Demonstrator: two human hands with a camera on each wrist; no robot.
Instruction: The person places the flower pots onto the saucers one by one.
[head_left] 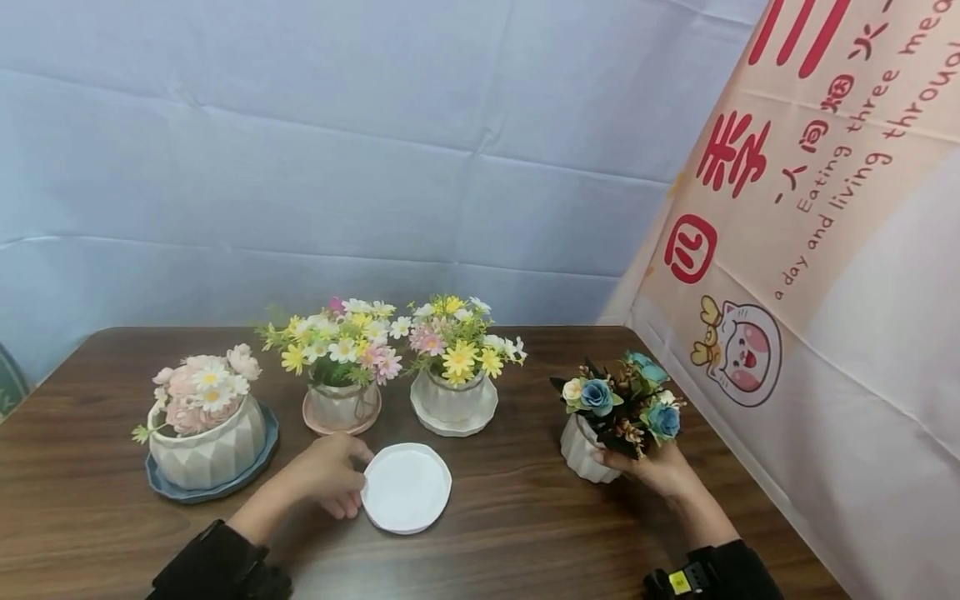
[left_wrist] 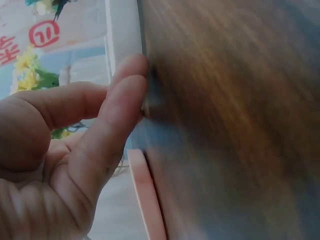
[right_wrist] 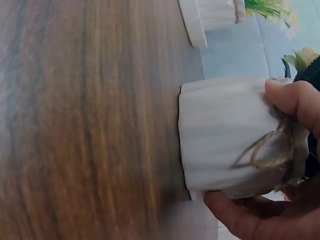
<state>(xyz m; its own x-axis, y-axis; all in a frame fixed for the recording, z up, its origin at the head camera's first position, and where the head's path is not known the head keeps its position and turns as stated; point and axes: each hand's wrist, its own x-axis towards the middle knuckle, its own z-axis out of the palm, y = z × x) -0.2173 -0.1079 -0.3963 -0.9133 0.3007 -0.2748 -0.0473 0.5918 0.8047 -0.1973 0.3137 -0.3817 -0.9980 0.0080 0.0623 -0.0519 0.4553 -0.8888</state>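
Observation:
My right hand (head_left: 660,471) grips a ribbed white flowerpot (right_wrist: 225,135) with a twine bow and blue artificial roses (head_left: 597,397). In the right wrist view, thumb and fingers lie on opposite sides of the pot, which is slightly tilted with its base at the table. My left hand (head_left: 330,479) rests beside a round white saucer (head_left: 407,487). Its fingertips touch the saucer's left rim, and in the left wrist view the fingers (left_wrist: 122,115) are fairly straight. The saucer lies flat on the table, left of the held pot.
Behind the saucer, two white pots of daisies stand on a pink saucer (head_left: 341,432) and a white scalloped saucer (head_left: 453,430). At left a faceted pot (head_left: 210,446) of pink flowers stands on a blue saucer (head_left: 272,437). A printed cloth (head_left: 847,367) borders the wooden table's right side.

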